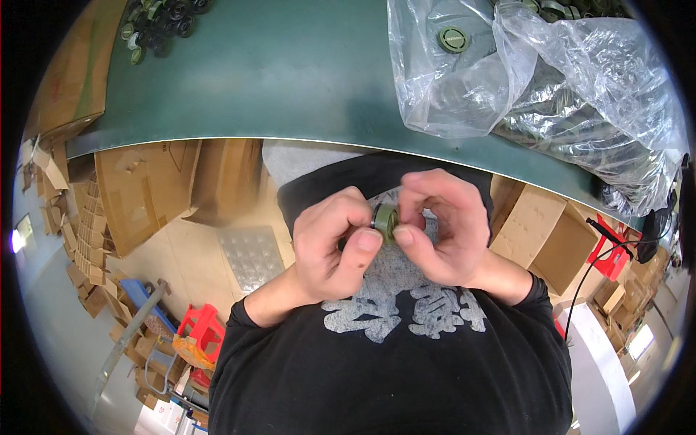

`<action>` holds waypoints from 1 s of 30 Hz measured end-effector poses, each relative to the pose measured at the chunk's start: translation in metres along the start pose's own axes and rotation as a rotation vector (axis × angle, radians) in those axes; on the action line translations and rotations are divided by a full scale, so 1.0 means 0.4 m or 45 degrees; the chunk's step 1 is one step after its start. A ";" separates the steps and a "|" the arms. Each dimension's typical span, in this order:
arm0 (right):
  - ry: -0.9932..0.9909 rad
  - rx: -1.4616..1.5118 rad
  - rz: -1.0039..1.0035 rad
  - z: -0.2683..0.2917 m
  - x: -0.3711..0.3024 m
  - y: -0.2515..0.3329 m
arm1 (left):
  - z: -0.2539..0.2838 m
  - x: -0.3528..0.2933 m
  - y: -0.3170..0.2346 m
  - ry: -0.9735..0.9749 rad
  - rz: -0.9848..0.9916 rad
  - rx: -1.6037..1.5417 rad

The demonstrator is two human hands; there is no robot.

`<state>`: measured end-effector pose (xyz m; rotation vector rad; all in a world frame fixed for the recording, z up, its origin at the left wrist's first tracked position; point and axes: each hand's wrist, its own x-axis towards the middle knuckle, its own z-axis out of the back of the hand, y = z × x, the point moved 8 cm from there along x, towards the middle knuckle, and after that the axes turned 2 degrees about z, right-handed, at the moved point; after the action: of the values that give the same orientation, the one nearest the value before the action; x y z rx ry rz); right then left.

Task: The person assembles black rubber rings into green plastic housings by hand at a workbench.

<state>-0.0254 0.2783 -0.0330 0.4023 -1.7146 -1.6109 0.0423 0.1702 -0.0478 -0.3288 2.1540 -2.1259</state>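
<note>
In front of my chest, just off the table's near edge, I hold a small round green cap (387, 217) with a dark rim on its left side. My left hand (330, 243) pinches it between thumb and curled fingers from the left. From the right, my right hand (448, 230) has its thumb and bent index finger at the cap's edge. My fingers hide part of it. A similar green cap (454, 40) lies at the clear plastic bag on the table's far right.
The dark green table (290, 72) spans the far side. Several green and black caps (163, 25) are heaped at its far left. A large clear plastic bag (602, 109) covers its right end. Cardboard boxes (145, 188) and red stools (203, 330) stand around below.
</note>
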 end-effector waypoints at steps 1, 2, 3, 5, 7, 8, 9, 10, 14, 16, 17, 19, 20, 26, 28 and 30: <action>0.033 -0.152 0.101 0.002 0.007 0.013 | 0.008 0.001 -0.008 -0.041 -0.044 0.160; 0.064 -0.305 0.200 -0.002 0.009 0.028 | 0.008 0.006 -0.004 -0.041 -0.048 0.161; 0.079 -0.265 0.192 -0.008 0.007 0.029 | 0.007 0.013 -0.010 -0.045 -0.145 0.197; 0.082 -0.170 0.140 -0.018 0.014 0.028 | 0.005 0.011 -0.017 -0.048 -0.240 0.233; 0.085 -0.073 0.083 -0.017 0.020 0.023 | 0.011 0.007 -0.015 -0.071 -0.252 0.122; 0.128 -0.057 0.037 -0.017 0.024 0.013 | 0.014 0.008 -0.018 -0.072 -0.251 0.122; 0.172 -0.040 -0.009 -0.021 0.024 0.004 | 0.011 0.012 -0.021 -0.032 -0.246 0.085; 0.173 -0.039 -0.011 -0.022 0.019 0.003 | 0.007 0.014 -0.022 0.008 -0.241 0.047; 0.039 0.149 -0.198 -0.011 0.012 -0.026 | 0.002 0.013 -0.018 0.029 -0.239 0.004; 0.017 0.134 -0.144 -0.004 0.021 -0.018 | 0.001 0.005 0.007 0.086 -0.117 -0.228; 0.008 0.117 -0.126 -0.002 0.024 -0.017 | 0.000 0.005 0.004 0.085 -0.117 -0.228; 0.000 0.099 -0.107 0.005 0.032 -0.016 | 0.008 0.011 0.030 0.011 0.112 -0.495; 0.054 -0.002 -0.059 0.006 0.035 -0.007 | 0.010 0.015 0.025 0.010 0.113 -0.495; 0.112 -0.293 0.127 0.004 0.042 0.023 | 0.011 0.024 0.037 0.137 0.367 -0.553; 0.132 -0.320 0.209 0.004 0.043 0.030 | 0.011 0.022 0.037 0.130 0.395 -0.578; 0.196 -0.420 0.271 0.002 0.044 0.035 | 0.010 0.019 0.042 0.120 0.424 -0.600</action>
<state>-0.0345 0.2692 -0.0146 0.1694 -1.3008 -1.6225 0.0344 0.1645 -0.0639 0.0991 2.5339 -1.4772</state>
